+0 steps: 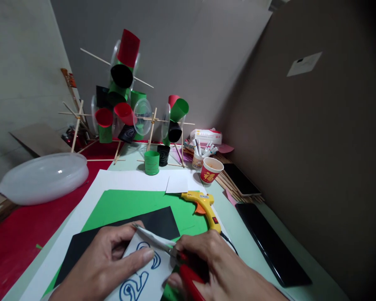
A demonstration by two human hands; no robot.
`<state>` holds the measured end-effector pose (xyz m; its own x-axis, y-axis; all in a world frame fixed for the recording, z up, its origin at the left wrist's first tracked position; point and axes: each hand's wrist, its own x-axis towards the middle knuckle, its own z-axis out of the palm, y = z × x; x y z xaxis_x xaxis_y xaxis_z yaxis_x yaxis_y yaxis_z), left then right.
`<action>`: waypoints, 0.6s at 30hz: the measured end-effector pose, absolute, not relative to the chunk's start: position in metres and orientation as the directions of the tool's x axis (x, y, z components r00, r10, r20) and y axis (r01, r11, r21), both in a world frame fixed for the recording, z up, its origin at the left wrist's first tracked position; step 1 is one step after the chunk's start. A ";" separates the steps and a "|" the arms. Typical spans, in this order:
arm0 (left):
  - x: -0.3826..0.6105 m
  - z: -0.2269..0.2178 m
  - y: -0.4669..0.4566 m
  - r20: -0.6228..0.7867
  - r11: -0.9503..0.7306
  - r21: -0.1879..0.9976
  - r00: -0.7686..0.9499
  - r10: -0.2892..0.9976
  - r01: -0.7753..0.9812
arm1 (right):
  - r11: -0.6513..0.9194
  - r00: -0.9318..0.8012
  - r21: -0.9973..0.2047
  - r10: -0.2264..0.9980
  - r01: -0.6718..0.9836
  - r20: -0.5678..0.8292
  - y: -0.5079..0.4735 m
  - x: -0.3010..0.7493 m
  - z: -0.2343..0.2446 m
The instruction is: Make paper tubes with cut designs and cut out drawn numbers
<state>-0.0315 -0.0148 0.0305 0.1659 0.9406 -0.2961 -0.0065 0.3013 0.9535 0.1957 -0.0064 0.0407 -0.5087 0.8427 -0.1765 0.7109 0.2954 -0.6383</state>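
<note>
My left hand (109, 255) pinches a piece of white paper (153, 276) that carries dark blue line drawings. In my right hand (216, 259) is a pair of scissors (191, 278) with red handles. Their blades lie at the paper's top edge, pointing left toward my left fingertips, and a narrow strip of paper curls along them. Below my hands lie a black sheet (156, 221), a green sheet (122, 200) and a large white sheet (108, 177), stacked. A yellow glue gun (208, 205) with an orange trigger rests just beyond my right hand.
Behind stands a stick frame (152, 129) with red, green and black paper cylinders. A green cup (152, 163), a red paper cup (211, 169) and a cup of markers (199, 159) stand at the back. Rightward lie a dark phone-like slab (272, 244) and wooden sticks (232, 184); leftward, a translucent balloon (47, 177).
</note>
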 end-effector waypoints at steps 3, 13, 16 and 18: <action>-0.031 0.030 -0.014 -0.315 0.333 0.941 0.192 0.929 -0.066 | 0.296 -0.521 -0.654 0.835 0.697 -0.177 -0.006 0.195 0.041; -0.034 0.029 -0.014 -0.319 0.338 0.939 0.210 0.924 -0.059 | 0.213 -0.458 -0.674 0.864 0.707 -0.208 -0.005 0.194 0.036; -0.033 0.028 -0.015 -0.303 0.314 0.949 0.195 0.933 -0.029 | 0.182 -0.439 -0.663 0.865 0.726 -0.243 -0.006 0.194 0.038; -0.034 0.024 -0.015 -0.329 0.338 0.941 0.169 0.929 -0.025 | 0.168 -0.443 -0.674 0.858 0.720 -0.259 -0.007 0.195 0.037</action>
